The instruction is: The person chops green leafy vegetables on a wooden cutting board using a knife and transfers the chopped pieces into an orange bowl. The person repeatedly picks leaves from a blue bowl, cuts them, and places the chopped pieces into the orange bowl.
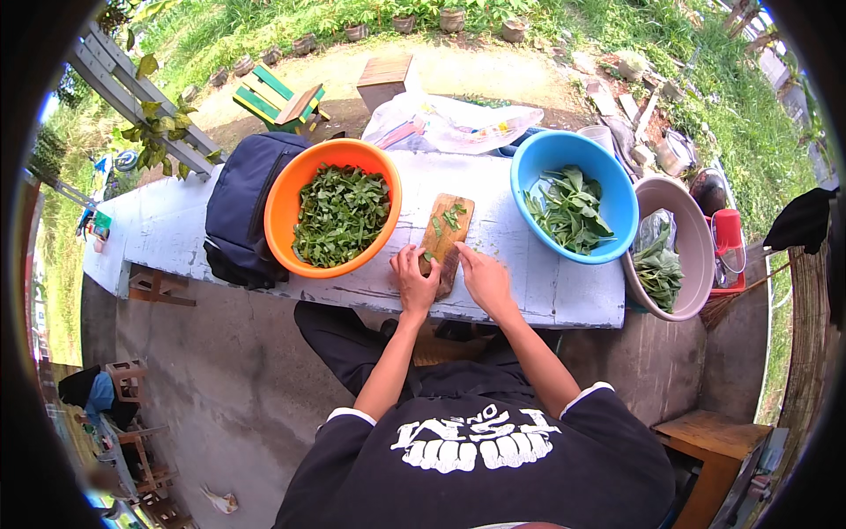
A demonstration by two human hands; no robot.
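Observation:
A small wooden cutting board [447, 228] lies on the white table in front of me, with cut leaf pieces [454, 217] on its far part. My left hand [416, 276] rests at the board's left edge, fingers bent around a bit of green leaf. My right hand [484, 274] is at the board's right edge, fingers together and pointing at it; whether it holds a knife cannot be made out. To the left, an orange basin [277, 228] holds chopped leaves [340, 215]. On the right, a light blue basin [624, 218] holds whole leafy greens [575, 208].
A dark blue backpack [241, 198] stands left of the orange basin. Clear plastic bags [456, 122] lie along the table's far edge. At the right end are a grey-brown basin [697, 264] with more greens and a red-lidded container [728, 228].

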